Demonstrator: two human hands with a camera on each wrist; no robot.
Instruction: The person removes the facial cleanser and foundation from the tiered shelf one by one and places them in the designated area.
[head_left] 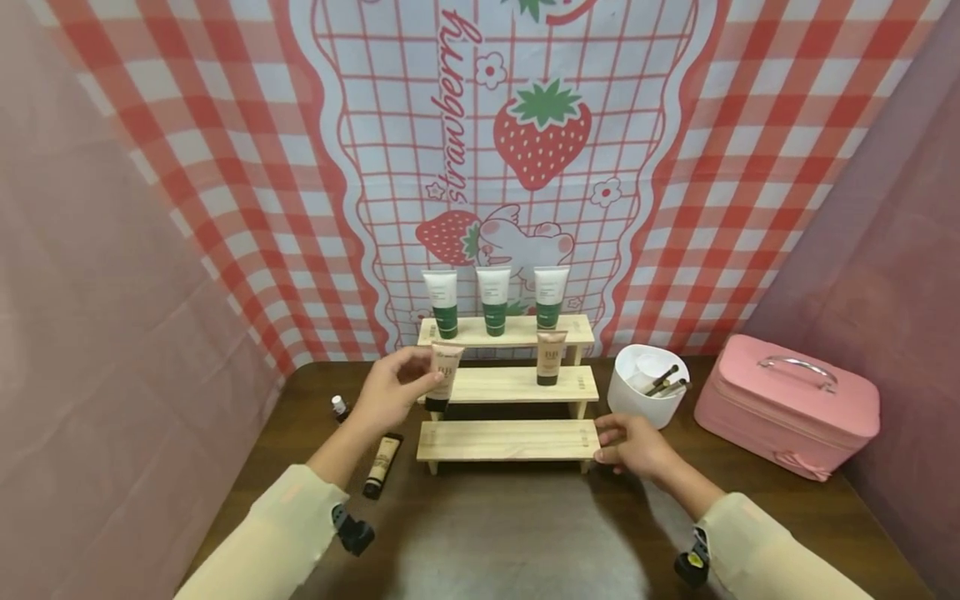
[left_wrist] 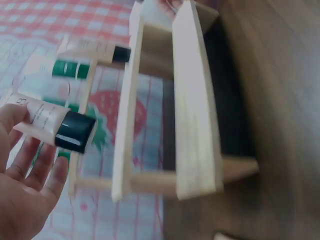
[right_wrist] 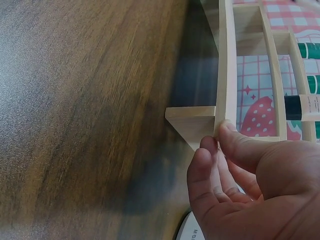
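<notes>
My left hand (head_left: 392, 388) pinches a pinkish-beige BB cream tube (head_left: 445, 375) with a black cap, cap downward, at the left end of the middle step. In the left wrist view the capped end of this tube (left_wrist: 55, 122) points away from the palm. The right end of the lowest step of the wooden display stand (head_left: 510, 440) is between the thumb and fingers of my right hand (head_left: 636, 444); the right wrist view shows the thumb at the board's corner. Another BB cream tube (head_left: 551, 358) stands upright on the middle step, toward the right.
Three white-and-green tubes (head_left: 494, 301) stand on the top step. A beige tube (head_left: 383, 465) and a small white-capped bottle (head_left: 340, 407) lie on the table at left. Right of the stand are a white round container (head_left: 643, 400) holding dark slender items and a pink case (head_left: 787, 404).
</notes>
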